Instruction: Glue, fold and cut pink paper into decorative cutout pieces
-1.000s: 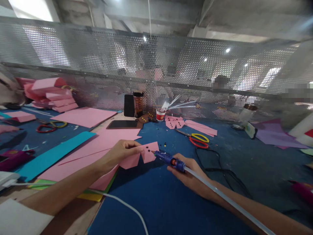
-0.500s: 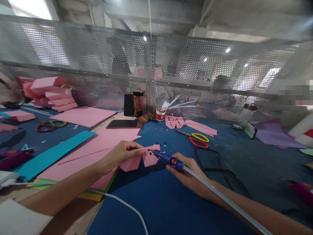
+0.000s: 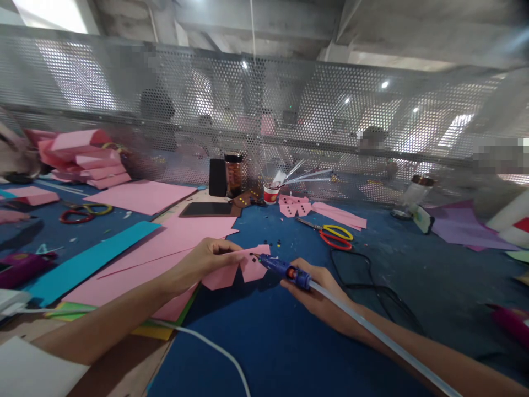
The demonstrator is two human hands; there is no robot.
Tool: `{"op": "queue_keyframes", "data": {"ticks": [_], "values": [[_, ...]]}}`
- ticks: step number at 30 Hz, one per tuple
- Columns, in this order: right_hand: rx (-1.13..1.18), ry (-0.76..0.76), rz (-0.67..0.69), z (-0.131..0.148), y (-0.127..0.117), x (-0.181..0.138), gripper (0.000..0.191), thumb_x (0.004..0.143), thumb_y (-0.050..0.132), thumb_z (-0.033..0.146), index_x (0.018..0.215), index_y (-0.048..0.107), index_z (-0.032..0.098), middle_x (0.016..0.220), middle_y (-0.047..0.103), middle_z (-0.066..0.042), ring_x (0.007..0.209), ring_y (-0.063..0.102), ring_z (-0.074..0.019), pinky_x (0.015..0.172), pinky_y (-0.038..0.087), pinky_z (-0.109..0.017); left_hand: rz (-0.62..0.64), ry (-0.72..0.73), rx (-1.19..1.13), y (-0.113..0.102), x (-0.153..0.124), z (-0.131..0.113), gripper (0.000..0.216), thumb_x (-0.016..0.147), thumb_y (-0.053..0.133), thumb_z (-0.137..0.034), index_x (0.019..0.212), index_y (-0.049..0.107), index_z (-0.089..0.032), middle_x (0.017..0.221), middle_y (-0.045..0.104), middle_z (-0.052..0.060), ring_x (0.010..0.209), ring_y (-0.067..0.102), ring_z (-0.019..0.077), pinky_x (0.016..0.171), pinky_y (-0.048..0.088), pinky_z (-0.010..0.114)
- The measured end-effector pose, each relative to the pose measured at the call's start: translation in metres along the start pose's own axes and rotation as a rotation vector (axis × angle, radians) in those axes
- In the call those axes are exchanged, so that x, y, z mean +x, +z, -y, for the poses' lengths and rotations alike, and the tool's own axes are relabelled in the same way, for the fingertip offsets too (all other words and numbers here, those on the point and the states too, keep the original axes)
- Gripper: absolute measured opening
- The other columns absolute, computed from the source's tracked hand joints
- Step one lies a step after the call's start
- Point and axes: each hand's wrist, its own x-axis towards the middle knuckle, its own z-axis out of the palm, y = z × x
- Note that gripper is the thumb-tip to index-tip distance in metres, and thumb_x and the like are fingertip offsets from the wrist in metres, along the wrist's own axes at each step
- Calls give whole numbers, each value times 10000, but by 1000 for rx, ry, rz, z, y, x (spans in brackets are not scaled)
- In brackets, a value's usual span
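Paper cutout [image 3: 243,268], pink with black dots, sits at the centre of the frame above a blue table [image 3: 268,342], jutting right from the left hand [image 3: 202,264], whose thumb and fingers pinch its left edge. Just lower right, the right hand [image 3: 318,295] is wrapped around a blue glue gun [image 3: 285,270]. The gun's long axis runs lower right to upper left, nozzle against the paper, with a clear glue stick [image 3: 372,336] trailing toward the lower right corner.
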Motion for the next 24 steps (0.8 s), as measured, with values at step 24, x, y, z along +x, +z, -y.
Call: {"op": "queue_keyframes", "data": {"ticks": [24], "values": [[-54, 18, -4, -2, -1, -1, 184, 916, 602, 388, 924, 535, 218, 674, 494, 53, 559, 421, -102, 508, 327, -217, -111, -33, -57, 0, 3, 3, 324, 774, 732, -506, 777, 775, -185, 858, 777, 51, 892, 683, 238, 843, 493, 294]]}}
